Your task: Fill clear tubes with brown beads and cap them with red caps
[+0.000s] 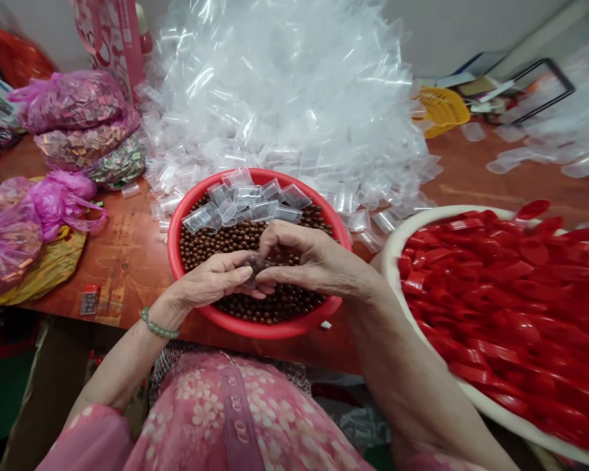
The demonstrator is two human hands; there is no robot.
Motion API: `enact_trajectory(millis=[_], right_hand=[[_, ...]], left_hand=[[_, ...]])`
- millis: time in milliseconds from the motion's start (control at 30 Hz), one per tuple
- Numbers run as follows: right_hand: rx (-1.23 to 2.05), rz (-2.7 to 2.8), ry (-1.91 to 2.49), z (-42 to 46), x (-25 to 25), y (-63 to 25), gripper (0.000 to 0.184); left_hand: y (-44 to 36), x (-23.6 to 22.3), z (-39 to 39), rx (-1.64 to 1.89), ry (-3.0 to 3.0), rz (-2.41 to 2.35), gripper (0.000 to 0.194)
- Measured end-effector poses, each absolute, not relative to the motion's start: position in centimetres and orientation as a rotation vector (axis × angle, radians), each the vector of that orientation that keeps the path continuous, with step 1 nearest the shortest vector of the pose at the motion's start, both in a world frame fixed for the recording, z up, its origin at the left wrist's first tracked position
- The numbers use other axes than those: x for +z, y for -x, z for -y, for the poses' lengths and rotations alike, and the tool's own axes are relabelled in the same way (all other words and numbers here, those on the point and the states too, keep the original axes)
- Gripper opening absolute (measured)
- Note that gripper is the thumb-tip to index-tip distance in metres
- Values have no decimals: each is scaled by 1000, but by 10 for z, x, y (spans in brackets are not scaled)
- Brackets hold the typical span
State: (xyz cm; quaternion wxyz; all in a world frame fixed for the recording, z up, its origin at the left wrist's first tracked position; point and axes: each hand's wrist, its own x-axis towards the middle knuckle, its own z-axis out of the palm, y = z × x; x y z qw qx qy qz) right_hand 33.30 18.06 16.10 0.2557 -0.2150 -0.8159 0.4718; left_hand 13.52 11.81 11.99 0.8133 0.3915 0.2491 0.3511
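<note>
A red bowl [177, 243] full of small brown balls [211, 242] stands on the wooden table in front of me. Several small clear plastic bags [245, 199] lie on top of the balls at the bowl's far side. My left hand [211, 281] and my right hand [309, 261] meet over the bowl. Both are closed in a pinch on one small clear bag with brown balls inside [256, 264]. A green bead bracelet [158, 325] is on my left wrist.
A big heap of empty clear bags [285, 98] rises behind the bowl. A white basin [397, 242] of red plastic pieces [510, 294] sits at the right. Pink bags of small packets [69, 104] lie at the left, a yellow basket [442, 108] at the back right.
</note>
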Motion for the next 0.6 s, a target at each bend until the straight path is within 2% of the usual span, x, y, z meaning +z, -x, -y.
enact_trajectory(millis=[233, 333, 433, 600], right_hand=[[1516, 2071, 662, -186, 151, -332, 43], [1473, 2012, 734, -185, 152, -335, 43], [1201, 2151, 863, -177, 161, -347, 42], [347, 2216, 1397, -145, 169, -421, 42]], left_hand=[[-134, 118, -120, 804, -731, -530, 35], [-134, 120, -121, 829, -662, -510, 41], [-134, 121, -122, 875, -613, -522, 50], [-132, 122, -122, 912, -603, -512, 52]])
